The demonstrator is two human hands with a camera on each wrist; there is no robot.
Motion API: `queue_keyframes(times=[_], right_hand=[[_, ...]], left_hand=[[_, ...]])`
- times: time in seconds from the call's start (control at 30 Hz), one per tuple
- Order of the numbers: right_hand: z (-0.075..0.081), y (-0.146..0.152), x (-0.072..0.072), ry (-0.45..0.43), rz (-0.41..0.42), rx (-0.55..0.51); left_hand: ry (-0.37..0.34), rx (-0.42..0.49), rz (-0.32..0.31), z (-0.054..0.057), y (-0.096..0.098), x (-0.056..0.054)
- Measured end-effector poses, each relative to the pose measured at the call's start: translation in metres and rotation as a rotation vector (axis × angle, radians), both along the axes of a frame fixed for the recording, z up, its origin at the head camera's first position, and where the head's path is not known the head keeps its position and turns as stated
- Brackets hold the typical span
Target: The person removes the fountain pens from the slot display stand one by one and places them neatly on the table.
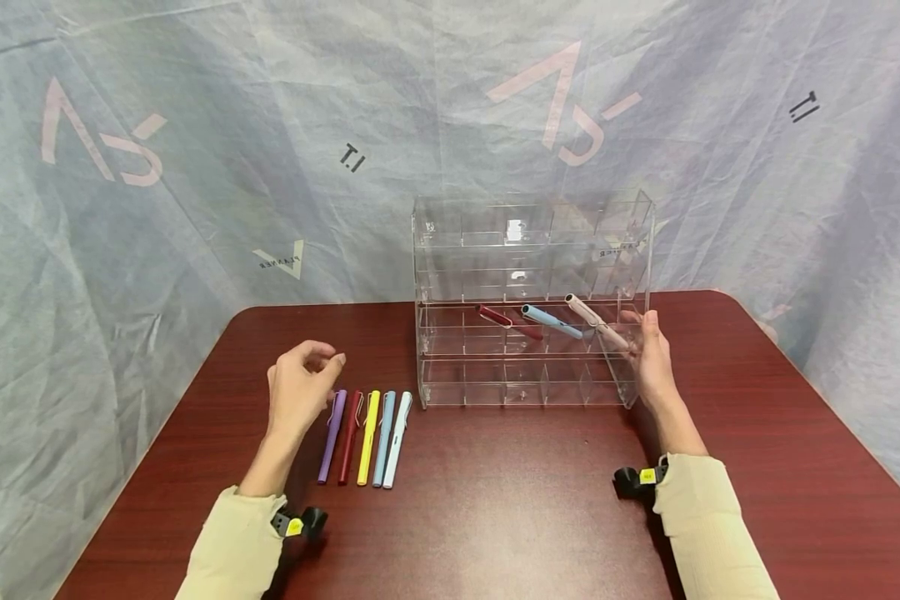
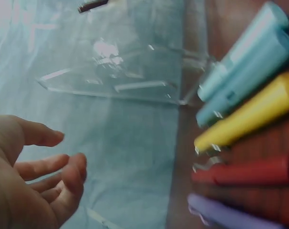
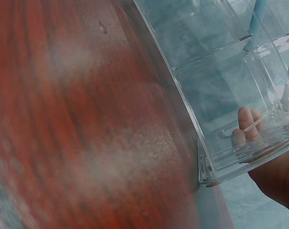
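Note:
My left hand point(image 1: 303, 383) hovers just above the purple pen point(image 1: 332, 436), its fingers loosely bent around nothing. In the left wrist view, thumb and fingers are apart. Beside the purple pen lie a dark red pen point(image 1: 350, 437), a yellow pen point(image 1: 369, 437), a light blue pen point(image 1: 384, 439) and a white pen point(image 1: 398, 439), side by side. My right hand point(image 1: 654, 358) grips the right side of a clear acrylic pen rack point(image 1: 483, 393); its fingers show through the panel. Across one rack tier lean a dark red pen point(image 1: 495, 316), a light blue pen point(image 1: 551, 322) and a pale pink pen point(image 1: 596, 322).
The rack has several tiers split by clear dividers and stands toward the back of the reddish-brown wooden table point(image 1: 495, 517). Behind it hangs a pale printed cloth point(image 1: 390, 100). Each wrist wears a small black camera, the left one point(image 1: 313, 522) close to the tabletop.

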State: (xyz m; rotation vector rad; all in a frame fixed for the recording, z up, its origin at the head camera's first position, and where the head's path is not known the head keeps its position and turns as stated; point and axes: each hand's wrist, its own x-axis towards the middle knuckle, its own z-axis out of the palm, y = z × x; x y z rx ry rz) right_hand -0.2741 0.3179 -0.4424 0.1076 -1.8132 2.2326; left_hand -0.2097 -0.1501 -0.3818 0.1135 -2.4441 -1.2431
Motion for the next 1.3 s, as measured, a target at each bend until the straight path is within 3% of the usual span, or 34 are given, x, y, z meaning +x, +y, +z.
queue_keyframes(times=[0.2, 0.43, 0.63, 0.9, 1.3], right_hand=[[-0.001, 0.001, -0.003, -0.040, -0.017, 0.020], [0.001, 0.000, -0.001, -0.020, -0.018, 0.025], [0.001, 0.000, 0.001, -0.010, -0.005, 0.028], [0.002, -0.001, 0.002, -0.015, -0.008, 0.029], [0.001, -0.001, 0.001, -0.012, -0.008, 0.032]], left_hand=[[0.123, 0.190, -0.050, 0.013, 0.018, -0.001], [0.276, 0.434, -0.158, 0.027, 0.043, -0.005], [0.376, 0.544, -0.201, 0.034, 0.067, -0.010], [0.381, 0.636, -0.269, 0.032, 0.098, -0.016], [0.324, 0.651, -0.320, 0.024, 0.138, -0.026]])
